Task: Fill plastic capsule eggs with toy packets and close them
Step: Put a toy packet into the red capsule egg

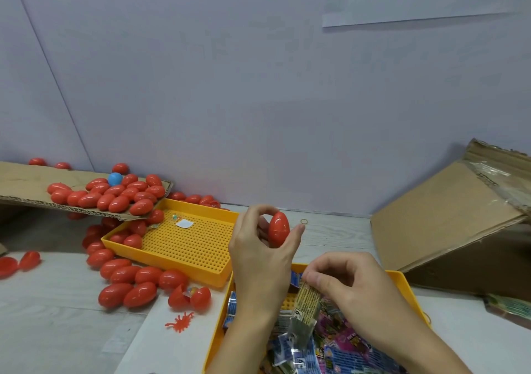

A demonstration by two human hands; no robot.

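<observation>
My left hand [258, 256] holds a closed red capsule egg [278, 229] upright between thumb and fingertips, above the gap between two yellow trays. My right hand [344, 284] pinches the top of a yellowish-green toy packet [306, 302], lifted over the near yellow tray [402, 280], which is full of colourful toy packets [342, 348]. An open red egg [189, 297] with something inside lies on the table left of that tray.
A second yellow perforated tray [189, 244] holds a few red eggs at its left end. Several closed red eggs [135, 279] lie on the table and on a cardboard flap [28, 190], with one blue egg [115, 179]. A cardboard box [448, 221] stands at right. A red toy spider [180, 322] lies near.
</observation>
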